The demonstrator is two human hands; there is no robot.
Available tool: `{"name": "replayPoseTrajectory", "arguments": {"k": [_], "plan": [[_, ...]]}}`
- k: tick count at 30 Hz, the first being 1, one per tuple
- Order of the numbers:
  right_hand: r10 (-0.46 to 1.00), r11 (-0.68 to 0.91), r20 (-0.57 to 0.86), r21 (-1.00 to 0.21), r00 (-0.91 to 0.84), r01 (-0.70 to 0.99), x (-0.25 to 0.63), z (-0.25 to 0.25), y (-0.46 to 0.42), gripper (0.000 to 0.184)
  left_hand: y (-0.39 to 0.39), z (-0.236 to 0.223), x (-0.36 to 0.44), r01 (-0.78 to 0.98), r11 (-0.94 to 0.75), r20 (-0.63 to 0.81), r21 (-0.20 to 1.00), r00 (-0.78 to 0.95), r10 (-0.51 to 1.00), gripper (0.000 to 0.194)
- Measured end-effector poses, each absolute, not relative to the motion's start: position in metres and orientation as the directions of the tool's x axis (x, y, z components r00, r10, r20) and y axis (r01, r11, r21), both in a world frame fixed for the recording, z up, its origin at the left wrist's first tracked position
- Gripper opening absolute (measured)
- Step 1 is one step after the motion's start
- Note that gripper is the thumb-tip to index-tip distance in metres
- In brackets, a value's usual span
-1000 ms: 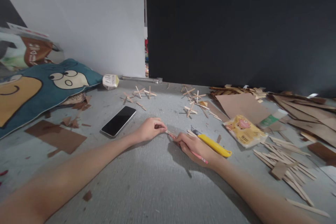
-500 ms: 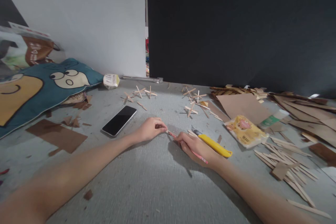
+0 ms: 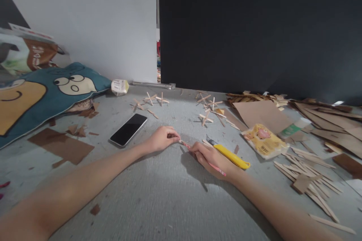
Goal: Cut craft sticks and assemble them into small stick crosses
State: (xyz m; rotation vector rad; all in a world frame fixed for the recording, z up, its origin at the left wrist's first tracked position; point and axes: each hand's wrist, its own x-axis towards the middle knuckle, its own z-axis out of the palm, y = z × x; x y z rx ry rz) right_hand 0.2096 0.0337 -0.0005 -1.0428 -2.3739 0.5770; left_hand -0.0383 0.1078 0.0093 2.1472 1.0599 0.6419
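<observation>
In the middle of the grey table, my right hand (image 3: pixel 210 158) grips a slim pink pen (image 3: pixel 217 169) in a writing hold, its back end sticking out past the wrist. The pen's front end points left toward my left hand (image 3: pixel 163 138). My left thumb and forefinger are pinched together right at that end; whatever lies between them is too small to make out. Just right of my right hand lies a yellow utility knife (image 3: pixel 232 157), with pale stick ends partly hidden behind the hand. A black-screened phone (image 3: pixel 129 130) rests left of my left hand.
Small crossed-stick pieces (image 3: pixel 206 118) stand toward the back. To the right are a yellow tissue pack (image 3: pixel 264 141), a glue stick (image 3: pixel 294 128), loose wooden sticks (image 3: pixel 319 192) and cardboard sheets (image 3: pixel 257 115). A blue cartoon cushion (image 3: pixel 98 81) and brown cardboard (image 3: pixel 60 145) lie left.
The pen's back end has shifted slightly right and down with a small tilt of my right hand. My left hand has stayed almost still.
</observation>
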Motion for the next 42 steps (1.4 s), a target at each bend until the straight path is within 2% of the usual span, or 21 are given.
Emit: {"name": "replayPoseTrajectory", "arguments": {"k": [8,13,26,34,39,42], "plan": [[0.739,0.654,0.296,-0.531,-0.605,0.540,0.2091,-0.0013,0.0346,0.021,0.1085,0.0076,-0.0385,0.498,-0.462,0.145,0.734,0.549,0.823,0.018],[0.738,0.653,0.272,-0.519,-0.617,0.551,0.2090,-0.0009,0.0344,0.021,0.1083,0.0085,-0.0381,0.496,-0.466,0.154,0.733,0.546,0.823,0.018],[0.794,0.606,0.382,-0.565,-0.473,0.561,0.2099,-0.0052,0.0351,0.024,0.1059,0.0124,-0.0370,0.515,-0.442,0.124,0.734,0.539,0.833,0.020],[0.751,0.660,0.448,-0.533,-0.485,0.530,0.2067,-0.0044,0.0371,0.031,0.1054,0.0130,-0.0375,0.500,-0.451,0.133,0.739,0.549,0.825,0.021],[0.751,0.659,0.381,-0.481,-0.539,0.578,0.2048,0.0018,0.0384,0.033,0.1066,0.0106,-0.0381,0.470,-0.463,0.147,0.751,0.565,0.812,0.022],[0.742,0.668,0.355,-0.463,-0.569,0.583,0.2042,0.0029,0.0393,0.028,0.1066,0.0098,-0.0387,0.445,-0.467,0.141,0.764,0.591,0.794,0.019]]}}
